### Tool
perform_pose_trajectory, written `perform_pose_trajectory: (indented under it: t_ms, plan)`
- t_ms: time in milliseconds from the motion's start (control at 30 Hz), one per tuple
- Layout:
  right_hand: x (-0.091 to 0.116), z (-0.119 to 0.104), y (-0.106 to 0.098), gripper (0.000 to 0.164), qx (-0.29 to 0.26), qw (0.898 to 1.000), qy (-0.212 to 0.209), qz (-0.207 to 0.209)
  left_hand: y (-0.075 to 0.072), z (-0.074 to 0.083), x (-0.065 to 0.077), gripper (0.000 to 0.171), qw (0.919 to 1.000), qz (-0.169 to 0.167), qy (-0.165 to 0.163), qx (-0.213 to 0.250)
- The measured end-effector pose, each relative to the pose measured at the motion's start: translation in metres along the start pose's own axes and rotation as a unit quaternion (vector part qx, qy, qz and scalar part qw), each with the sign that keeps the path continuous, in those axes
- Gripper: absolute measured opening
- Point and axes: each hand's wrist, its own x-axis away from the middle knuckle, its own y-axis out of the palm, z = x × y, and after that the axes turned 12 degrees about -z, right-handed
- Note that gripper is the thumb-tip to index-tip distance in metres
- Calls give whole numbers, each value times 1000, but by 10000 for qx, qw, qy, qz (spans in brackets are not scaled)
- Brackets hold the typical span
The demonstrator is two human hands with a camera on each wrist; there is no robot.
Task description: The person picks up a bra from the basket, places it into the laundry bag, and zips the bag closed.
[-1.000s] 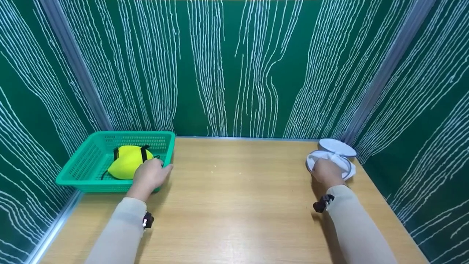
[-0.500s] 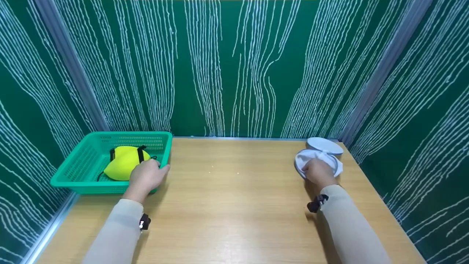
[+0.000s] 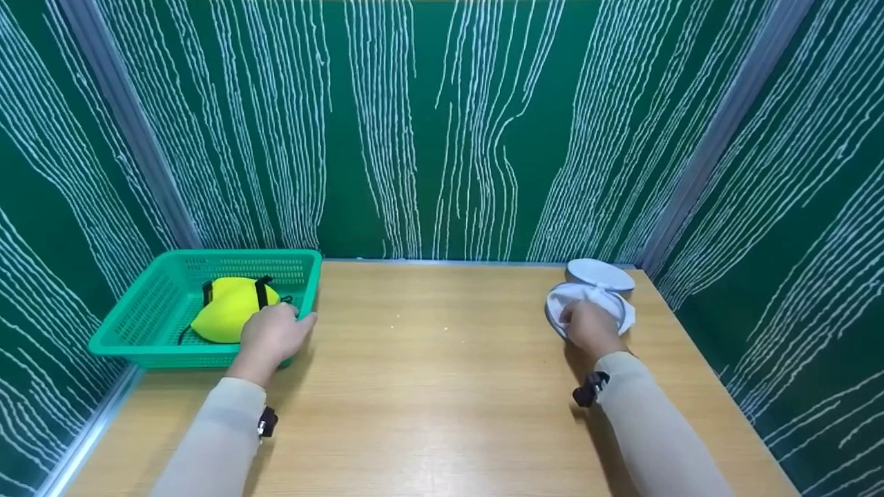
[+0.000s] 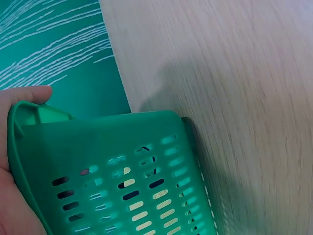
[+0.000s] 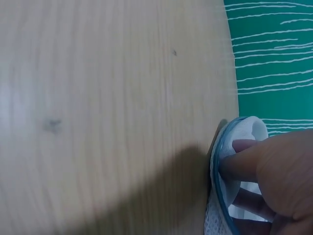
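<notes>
My left hand (image 3: 271, 335) grips the front right corner of a green plastic basket (image 3: 117, 343), thumb over the rim. In the left wrist view the slotted basket wall (image 4: 98, 142) stands beside that hand. Inside the basket lies a yellow cup-shaped garment (image 3: 231, 310) with black straps, like a folded bra. At the right, my right hand (image 3: 594, 328) holds a round white mesh laundry bag (image 3: 558, 304) whose zipped lid (image 3: 601, 273) is flipped back. The right wrist view shows fingers inside the bag's grey-edged opening (image 5: 230, 139), holding its side; some fingertips are hidden.
The wooden table (image 3: 428, 400) spreads between the hands, with a few small pale specks (image 3: 445, 328). Green wall panels (image 3: 359, 172) with white wavy lines enclose it at the back and sides. The basket stands near the left back corner.
The laundry bag, with my right hand in it, has slid a little to the left on the table. My left hand keeps its hold on the basket. The head view has shifted slightly.
</notes>
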Motion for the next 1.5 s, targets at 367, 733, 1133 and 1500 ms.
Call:
perform_pose_trajectory:
  t_ms: [367,733,1133,1500]
  plan:
    - [-5,-19,12,29,183,9997,-126,-24,0,-2,1,62,9999,-46,58,-87]
    - [-4,-34,22,26,940,9937,-569,216,2,0,-2,49,10000,44,79,-30]
    - [-1,-53,36,28,971,9908,-912,230,-1,0,-1,49,10000,-69,3,17]
    - [0,-83,59,15,1515,9782,-1375,354,0,1,-1,51,9999,10,45,-155]
